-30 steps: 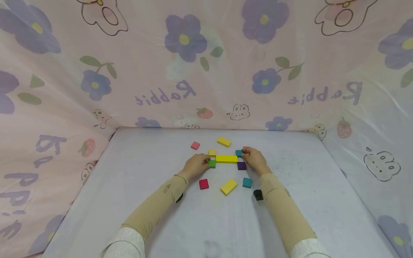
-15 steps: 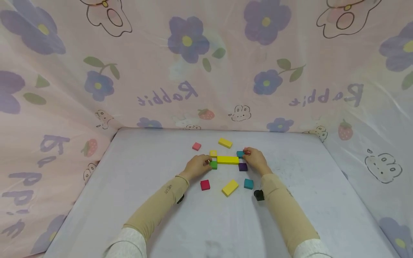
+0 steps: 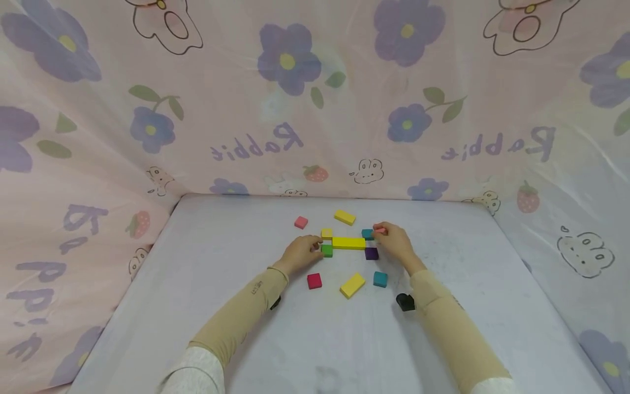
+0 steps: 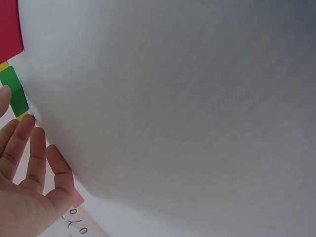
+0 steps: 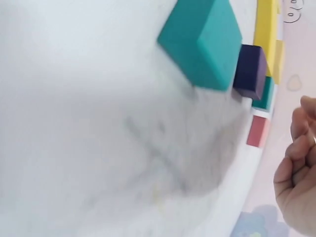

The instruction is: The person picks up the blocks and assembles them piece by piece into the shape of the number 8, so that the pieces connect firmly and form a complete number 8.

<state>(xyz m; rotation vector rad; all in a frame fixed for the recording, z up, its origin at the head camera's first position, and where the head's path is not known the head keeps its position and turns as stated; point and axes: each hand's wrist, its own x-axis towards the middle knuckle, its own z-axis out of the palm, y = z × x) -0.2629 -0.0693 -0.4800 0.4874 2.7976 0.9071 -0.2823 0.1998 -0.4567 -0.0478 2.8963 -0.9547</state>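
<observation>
From the head, the right hand (image 3: pixel 395 242) overlaps the pink block (image 3: pixel 380 230), right of the far teal block (image 3: pixel 367 234); the right wrist view shows loosely curled fingers (image 5: pixel 297 153) apart from it. The left hand (image 3: pixel 300 253), loosely spread, is beside the green block (image 3: pixel 327 251).

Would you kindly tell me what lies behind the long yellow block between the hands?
Beyond the long yellow block, a shorter yellow block lies apart, angled, on the table. The long block's far face cannot be seen.
</observation>
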